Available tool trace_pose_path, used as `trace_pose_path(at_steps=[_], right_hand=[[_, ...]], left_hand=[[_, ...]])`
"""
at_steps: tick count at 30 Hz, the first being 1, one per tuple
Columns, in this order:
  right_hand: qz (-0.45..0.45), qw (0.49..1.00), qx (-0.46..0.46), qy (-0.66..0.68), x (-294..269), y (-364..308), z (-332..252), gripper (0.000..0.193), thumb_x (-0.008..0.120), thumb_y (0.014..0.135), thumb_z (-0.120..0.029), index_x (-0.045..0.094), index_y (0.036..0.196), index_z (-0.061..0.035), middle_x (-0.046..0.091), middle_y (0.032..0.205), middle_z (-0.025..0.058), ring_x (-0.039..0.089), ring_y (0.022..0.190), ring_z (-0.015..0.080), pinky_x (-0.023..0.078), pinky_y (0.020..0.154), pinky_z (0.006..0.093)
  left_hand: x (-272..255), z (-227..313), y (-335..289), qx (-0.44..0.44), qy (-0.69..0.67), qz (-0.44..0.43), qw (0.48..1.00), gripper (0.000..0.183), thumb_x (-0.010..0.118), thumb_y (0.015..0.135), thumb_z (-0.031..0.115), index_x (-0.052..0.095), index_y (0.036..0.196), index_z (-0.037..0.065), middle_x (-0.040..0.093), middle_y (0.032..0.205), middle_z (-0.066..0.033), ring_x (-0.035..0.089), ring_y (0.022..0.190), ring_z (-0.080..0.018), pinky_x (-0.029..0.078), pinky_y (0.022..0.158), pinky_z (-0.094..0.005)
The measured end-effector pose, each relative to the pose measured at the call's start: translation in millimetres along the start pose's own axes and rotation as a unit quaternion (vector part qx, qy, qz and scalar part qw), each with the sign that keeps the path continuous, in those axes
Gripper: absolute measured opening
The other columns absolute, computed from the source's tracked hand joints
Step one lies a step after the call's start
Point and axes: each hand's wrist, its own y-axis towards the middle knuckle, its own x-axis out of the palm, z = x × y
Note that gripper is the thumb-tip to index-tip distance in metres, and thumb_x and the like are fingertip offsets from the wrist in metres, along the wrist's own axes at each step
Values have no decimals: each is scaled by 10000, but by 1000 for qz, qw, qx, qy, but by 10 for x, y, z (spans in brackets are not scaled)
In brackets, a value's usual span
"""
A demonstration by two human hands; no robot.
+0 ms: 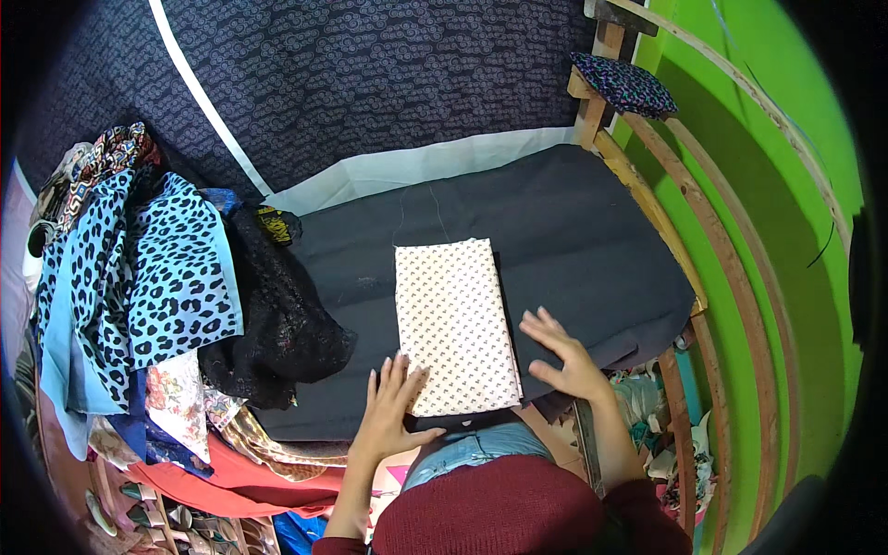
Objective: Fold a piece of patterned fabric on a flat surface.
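A folded cream cloth (453, 324) with a small dark print lies flat on the black-covered table (592, 268), close to its front edge. My left hand (393, 402) is at the cloth's near left corner, fingers spread and the fingertips by its left edge. To the right of the cloth, my right hand (560, 356) is open with fingers apart; whether it touches the table cover I cannot tell. Neither hand grips anything. Loose thread shows on the black cover just beyond the cloth's far edge.
A heap of fabrics, including blue leopard-print cloth (180, 277) and black lace (277, 324), covers the table's left end. Wooden rails (731, 250) stand along the green wall at right, with a dark patterned cushion (624, 85) on top. Shoes (176, 518) sit below left.
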Motion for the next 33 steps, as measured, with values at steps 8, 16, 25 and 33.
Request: trace_pose_path(at_steps=[8, 16, 25, 33], right_hand=[[-30, 980, -51, -189, 617, 185, -200, 497, 525, 891, -308, 443, 1321, -72, 281, 1437, 212, 173, 1365, 370, 162, 1090, 492], [190, 965, 156, 93, 313, -157, 3, 236, 622, 799, -103, 625, 1020, -19, 640, 1034, 122, 552, 1057, 272, 441, 877, 365], [52, 988, 131, -55, 392, -385, -125, 347, 708, 716, -146, 608, 1047, -106, 662, 828, 43, 597, 796, 232, 402, 783, 352], [105, 953, 200, 201, 593, -515, -38, 467, 641, 740, 16, 495, 1181, -29, 634, 910, 59, 494, 677, 83, 429, 567, 212]], left_hand=[[200, 175, 403, -21, 49, 80, 995, 677, 543, 853, 391, 322, 1383, 32, 217, 1448, -258, 200, 1337, -433, 130, 1069, -553], [259, 276, 196, -6, 4, 152, 988, 652, 687, 747, 391, 485, 1290, 89, 409, 1373, -168, 286, 1313, -401, 108, 1055, -592], [699, 577, 504, 225, 61, 74, 970, 417, 653, 795, 279, 579, 1195, 188, 526, 1270, 14, 419, 1243, -238, 294, 1005, -530], [476, 663, 714, 237, 47, -27, 970, 332, 688, 760, 313, 621, 1038, 146, 512, 1276, -36, 367, 1287, -306, 201, 1014, -620]])
